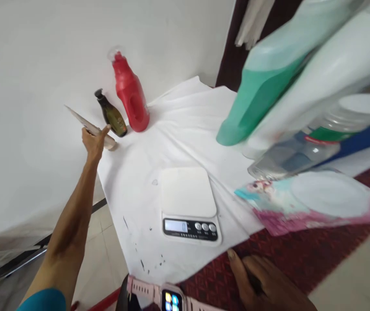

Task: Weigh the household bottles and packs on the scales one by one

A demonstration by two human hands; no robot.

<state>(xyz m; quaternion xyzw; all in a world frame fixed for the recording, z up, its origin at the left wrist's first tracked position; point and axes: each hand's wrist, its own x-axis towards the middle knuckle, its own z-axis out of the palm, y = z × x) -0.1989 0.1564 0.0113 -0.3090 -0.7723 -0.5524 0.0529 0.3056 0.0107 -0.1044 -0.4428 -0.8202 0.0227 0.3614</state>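
My left hand [94, 140] reaches to the far left corner of the white cloth. It is closed round a pale, flat pouch [89, 125] seen almost edge-on, whose lower end is at the cloth. Just behind that stand a dark green pump bottle [115, 116] and a red jug-like bottle [133, 97] with a clear cap. A white kitchen scale [188, 192] lies mid-cloth, nothing on its plate, its display seeming to read 0. My right hand [265, 280] rests near the table's front edge, thumb apart from its loosely bent fingers, with no object visible in it.
At right stand a green bottle [259, 95], a white bottle [317, 82], a clear container [296, 151] and a pink-and-blue pack [308, 201], all blurred. A smartwatch with pink strap [172, 298] shows at the bottom. The white cloth [133, 185] covers part of a dark red patterned surface [213, 274].
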